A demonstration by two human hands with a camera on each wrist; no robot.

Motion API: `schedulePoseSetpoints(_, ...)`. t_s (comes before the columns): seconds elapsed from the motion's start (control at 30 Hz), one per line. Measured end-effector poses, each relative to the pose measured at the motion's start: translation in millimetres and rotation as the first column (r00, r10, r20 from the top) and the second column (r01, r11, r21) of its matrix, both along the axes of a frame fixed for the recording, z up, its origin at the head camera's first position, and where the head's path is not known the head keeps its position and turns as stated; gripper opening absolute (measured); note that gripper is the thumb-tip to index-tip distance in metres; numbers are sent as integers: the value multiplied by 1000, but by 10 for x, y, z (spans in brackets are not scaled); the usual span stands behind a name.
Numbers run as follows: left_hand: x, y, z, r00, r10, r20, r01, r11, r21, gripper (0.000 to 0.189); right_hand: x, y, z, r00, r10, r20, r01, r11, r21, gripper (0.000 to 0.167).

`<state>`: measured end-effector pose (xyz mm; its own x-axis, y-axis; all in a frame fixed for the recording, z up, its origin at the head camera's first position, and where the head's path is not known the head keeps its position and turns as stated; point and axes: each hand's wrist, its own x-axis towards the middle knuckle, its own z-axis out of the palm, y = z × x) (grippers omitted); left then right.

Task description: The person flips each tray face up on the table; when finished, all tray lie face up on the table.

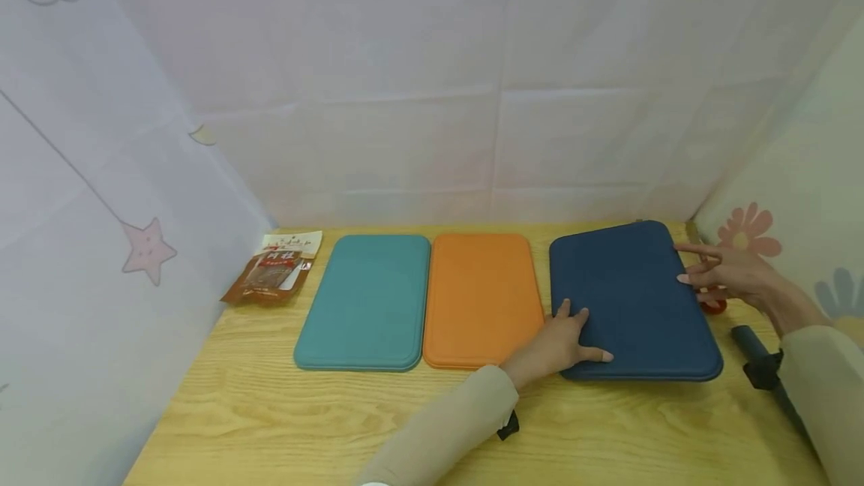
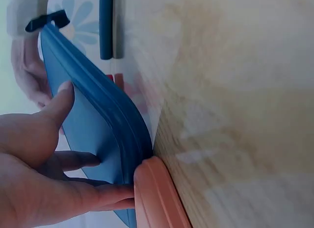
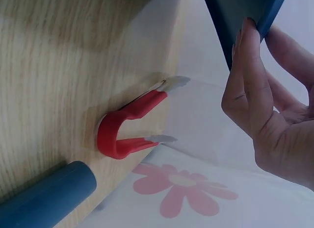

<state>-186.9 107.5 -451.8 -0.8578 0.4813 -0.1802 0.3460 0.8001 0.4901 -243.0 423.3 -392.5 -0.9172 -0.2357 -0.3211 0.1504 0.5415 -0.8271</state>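
Note:
A navy blue flat board (image 1: 628,298) with rounded corners lies tilted, its right side raised off the table. My right hand (image 1: 736,272) grips its right edge, with fingers along the underside (image 3: 245,56) in the right wrist view. At the left edge, my left hand (image 1: 556,347) rests on the board, thumb and a fingertip on its top face and other fingers along the rim beside the orange board (image 1: 482,298). Left of the orange board lies a teal board (image 1: 367,302) of similar shape.
A brown and white food packet (image 1: 277,268) lies at the back left. Near the right hand are a red U-shaped piece with silvery ends (image 3: 113,132) and a dark blue rod (image 3: 54,193). Printed cloth walls (image 1: 405,96) stand behind and at both sides of the wooden table (image 1: 270,418).

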Motion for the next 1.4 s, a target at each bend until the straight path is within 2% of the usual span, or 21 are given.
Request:
schedulePoseSetpoints(0.1,120,-4,27,1000,-27,2,27,999,-23,91,3,-6,47,1000,11,-4,-11,1000,20,86)
schedulePoseSetpoints(0.27,258,17,82,999,-49,13,50,997,-61,96,18,-34,153,1000,20,-22,-19,999,41,84)
schedulePoseSetpoints(0.33,299,30,87,999,-41,20,42,997,-68,98,28,-61,200,999,12,-30,-11,999,42,84)
schedulePoseSetpoints(0.57,390,75,59,999,-35,-42,31,996,-88,101,77,-149,360,998,28,-57,-25,998,62,82)
schedulePoseSetpoints(0.63,413,78,58,999,-30,-35,27,996,-85,101,84,-168,379,998,25,-61,-21,998,59,81)
schedulePoseSetpoints(0.77,451,49,69,999,-35,-17,34,998,-49,101,74,-197,392,998,5,-66,-2,999,39,79)
schedulePoseSetpoints(1.0,493,-4,82,998,-18,65,16,999,31,102,72,-259,393,995,-17,-98,13,999,-42,74)
schedulePoseSetpoints(1.17,490,-35,83,998,-18,52,14,998,68,103,63,-363,403,993,-10,-122,-5,993,-118,70)
schedulePoseSetpoints(1.27,490,-71,89,998,-27,60,20,992,127,103,53,-434,433,994,-26,-107,9,988,-156,70)
schedulePoseSetpoints(1.4,513,-133,82,999,-46,22,40,977,211,103,33,-533,475,994,-47,-94,26,976,-216,67)
